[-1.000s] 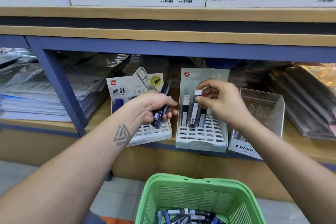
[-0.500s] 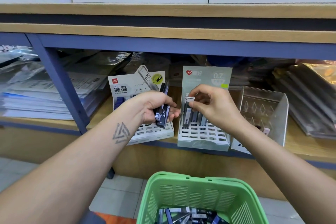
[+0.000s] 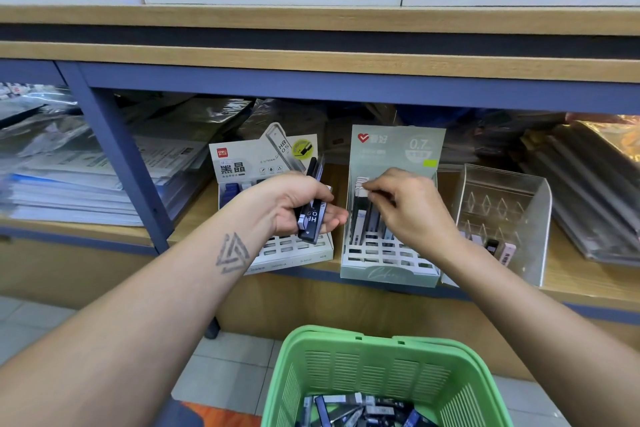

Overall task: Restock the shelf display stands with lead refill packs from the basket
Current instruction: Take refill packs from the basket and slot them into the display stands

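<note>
Hands work over the wooden shelf (image 3: 194, 218). The left hand (image 3: 298, 204) has its fingers curled around a small bundle of slim black lead refill packs (image 3: 311, 215), in front of the white slotted cardboard display stand (image 3: 294, 250). The right hand (image 3: 408, 208) pinches the white top of 1 grey refill pack (image 3: 362, 215) standing in the pale green slotted display stand (image 3: 388, 274). To the right of this hand stands a clear acrylic display box (image 3: 502, 218). Below both hands, the green plastic basket (image 3: 374, 367) holds more loose packs.
</note>
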Demonstrator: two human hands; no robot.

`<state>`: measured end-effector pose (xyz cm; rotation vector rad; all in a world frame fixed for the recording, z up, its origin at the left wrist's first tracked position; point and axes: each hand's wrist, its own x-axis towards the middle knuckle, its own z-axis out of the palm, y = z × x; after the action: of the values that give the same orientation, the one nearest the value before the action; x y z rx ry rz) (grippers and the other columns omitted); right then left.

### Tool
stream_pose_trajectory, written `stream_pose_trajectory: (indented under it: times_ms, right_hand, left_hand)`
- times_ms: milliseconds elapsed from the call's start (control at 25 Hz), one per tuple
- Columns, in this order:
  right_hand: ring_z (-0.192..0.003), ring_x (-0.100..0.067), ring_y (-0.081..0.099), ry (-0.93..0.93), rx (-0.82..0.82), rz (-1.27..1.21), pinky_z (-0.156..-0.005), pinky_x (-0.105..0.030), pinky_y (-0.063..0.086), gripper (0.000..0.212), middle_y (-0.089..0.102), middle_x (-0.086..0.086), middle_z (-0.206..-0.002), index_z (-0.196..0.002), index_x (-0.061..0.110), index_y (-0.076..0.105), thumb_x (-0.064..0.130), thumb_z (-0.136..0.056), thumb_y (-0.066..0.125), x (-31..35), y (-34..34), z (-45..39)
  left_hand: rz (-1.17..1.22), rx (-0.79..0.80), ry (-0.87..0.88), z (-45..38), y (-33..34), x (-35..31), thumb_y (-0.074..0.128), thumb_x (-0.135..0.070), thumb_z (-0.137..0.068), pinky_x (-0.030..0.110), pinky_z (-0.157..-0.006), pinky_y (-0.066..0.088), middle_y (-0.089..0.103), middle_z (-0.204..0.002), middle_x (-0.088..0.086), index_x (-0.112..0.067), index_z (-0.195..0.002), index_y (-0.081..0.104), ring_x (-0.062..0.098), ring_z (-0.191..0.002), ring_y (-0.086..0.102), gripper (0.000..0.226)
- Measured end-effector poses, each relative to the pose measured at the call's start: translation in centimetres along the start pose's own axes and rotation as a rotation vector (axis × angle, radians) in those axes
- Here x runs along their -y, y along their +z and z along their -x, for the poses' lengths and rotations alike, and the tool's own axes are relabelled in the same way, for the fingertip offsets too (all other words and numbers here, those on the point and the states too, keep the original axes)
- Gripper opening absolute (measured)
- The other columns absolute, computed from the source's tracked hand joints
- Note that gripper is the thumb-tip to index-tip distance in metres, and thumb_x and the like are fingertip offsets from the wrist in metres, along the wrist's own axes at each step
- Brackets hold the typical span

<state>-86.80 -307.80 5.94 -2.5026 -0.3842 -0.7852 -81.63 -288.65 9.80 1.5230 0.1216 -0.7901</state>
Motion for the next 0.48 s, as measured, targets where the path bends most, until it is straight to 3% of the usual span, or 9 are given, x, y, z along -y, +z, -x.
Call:
stream_pose_trajectory:
  times_ms: [160,320,480]
  right_hand:
    - [-0.093,-0.027,0.067,-0.046,0.048,0.085,-0.078,-0.043,0.057,0.021,0.07,-0.004,-0.101,-0.114,0.009,0.075,0.009,-0.095,0.066,-0.1,0.4,0.2]
    - [-0.089,-0.033,0.066,-0.105,0.062,0.236,-0.067,-0.041,0.056,0.025,0.067,-0.006,-0.099,-0.118,0.011,0.071,0.009,-0.095,0.061,0.5,0.3,0.6]
    - [-0.092,-0.035,0.067,-0.076,0.074,0.225,-0.07,-0.046,0.057,0.022,0.071,-0.008,-0.102,-0.112,0.011,0.066,0.005,-0.093,0.058,0.8,0.4,1.0]
  left_hand:
    - [0.01,-0.012,0.003,0.3,0.2,0.0,0.05,-0.004,-0.102,0.035,-0.059,0.061,0.073,-0.074,0.019,0.007,-0.101,0.058,0.024,-0.058,0.073,0.014]
    - [-0.025,-0.014,0.006,0.3,0.2,0.1,0.05,-0.007,-0.103,0.034,-0.057,0.061,0.073,-0.072,0.016,0.006,-0.114,0.058,0.021,-0.057,0.072,0.018]
    - [-0.049,-0.003,-0.009,0.2,0.0,0.1,0.051,-0.01,-0.103,0.033,-0.058,0.061,0.075,-0.075,0.013,0.003,-0.111,0.06,0.019,-0.059,0.073,0.017]
